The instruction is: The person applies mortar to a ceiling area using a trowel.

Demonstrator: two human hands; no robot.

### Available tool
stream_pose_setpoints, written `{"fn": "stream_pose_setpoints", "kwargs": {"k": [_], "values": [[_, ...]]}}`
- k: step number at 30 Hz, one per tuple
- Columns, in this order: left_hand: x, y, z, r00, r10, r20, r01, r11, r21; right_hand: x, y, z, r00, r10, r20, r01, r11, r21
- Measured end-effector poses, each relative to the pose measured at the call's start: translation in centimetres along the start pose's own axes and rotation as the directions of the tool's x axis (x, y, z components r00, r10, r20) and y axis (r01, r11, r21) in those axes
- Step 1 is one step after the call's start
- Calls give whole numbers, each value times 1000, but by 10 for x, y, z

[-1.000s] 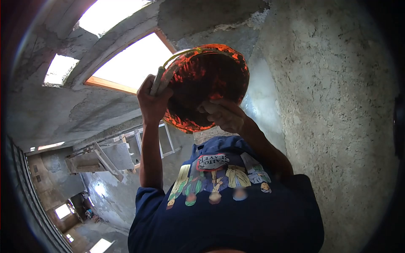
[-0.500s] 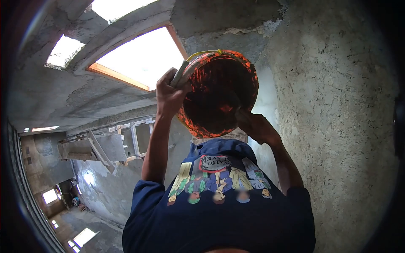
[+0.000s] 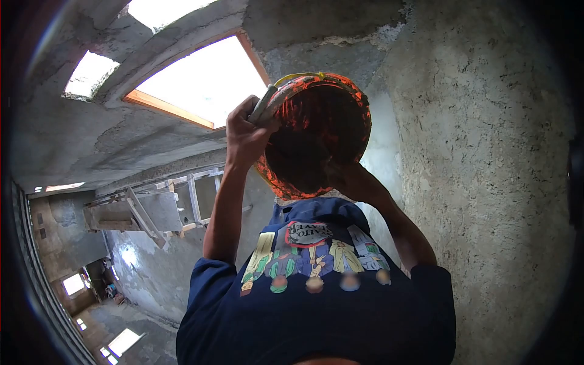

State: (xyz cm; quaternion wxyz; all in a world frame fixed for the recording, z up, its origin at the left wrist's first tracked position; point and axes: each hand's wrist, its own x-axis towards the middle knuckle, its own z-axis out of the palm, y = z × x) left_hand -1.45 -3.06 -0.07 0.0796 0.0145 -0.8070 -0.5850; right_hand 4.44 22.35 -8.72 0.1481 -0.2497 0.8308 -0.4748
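Observation:
An orange bucket (image 3: 364, 112), smeared with dark grey material, is tipped so its mouth faces me. My left hand (image 3: 248, 131) is closed at its left rim. Against the palm and thumb lies a short grey rod-like handle (image 3: 263, 104); whatever it belongs to is hidden. A yellow strip (image 3: 298, 77) runs along the top of the rim. My right hand (image 3: 348, 179) reaches into the lower part of the bucket's mouth, its fingers lost in the dark interior. What lies inside the bucket is too dark to make out.
A rough plastered wall (image 3: 480, 182) rises close on the right. To the left, a wooden-framed opening (image 3: 201, 79) lets in bright light. Timber scaffolding (image 3: 194, 201) with planks stands further off at left, before a grey wall.
My right hand has moved left and deeper into the bucket from its lower right rim. The left hand and the bucket stay nearly where they were.

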Motion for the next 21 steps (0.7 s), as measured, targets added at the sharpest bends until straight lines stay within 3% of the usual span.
{"fn": "stream_pose_setpoints", "kwargs": {"k": [2, 5, 7, 9, 10, 11, 15, 18, 20, 21], "values": [[0, 1, 0, 1000, 4, -3, -4, 1000, 5, 3, 2, -1, 990, -115, 77, 121, 990, -75], [1, 3, 1, 999, 38, -8, -38, 999, -18, 5, -8, -3, 989, -12, 145, 11, 1000, 9], [-1, 12, 1, 999, 38, 27, -41, 995, 96, 7, -3, 1, 985, -29, 168, 26, 999, 19], [0, 10, 1, 999, 36, 41, -40, 994, 98, 12, -1, -2, 981, -47, 188, 42, 999, 31], [1, 8, 1, 998, 34, 50, -39, 994, 100, 18, -2, -11, 917, 144, 372, -183, 980, 73], [1, 7, 1, 997, 38, 61, -44, 994, 101, 21, -5, -18, 781, 302, 547, -403, 912, 72], [0, -1, -1, 999, 13, 44, -17, 996, 85, 24, -18, -28, 707, 437, 556, -581, 808, 103], [-3, -2, -2, 1000, -13, 26, 13, 1000, 11, 19, 18, -3, 773, 360, 523, -545, 798, 257], [-4, -5, -3, 999, -36, 7, 37, 998, -52, 21, 6, 3, 872, 318, 372, -383, 916, 115], [-3, -5, 0, 999, -35, 24, 37, 998, -51, 18, 7, 3, 873, 326, 362, -391, 912, 123]]}}
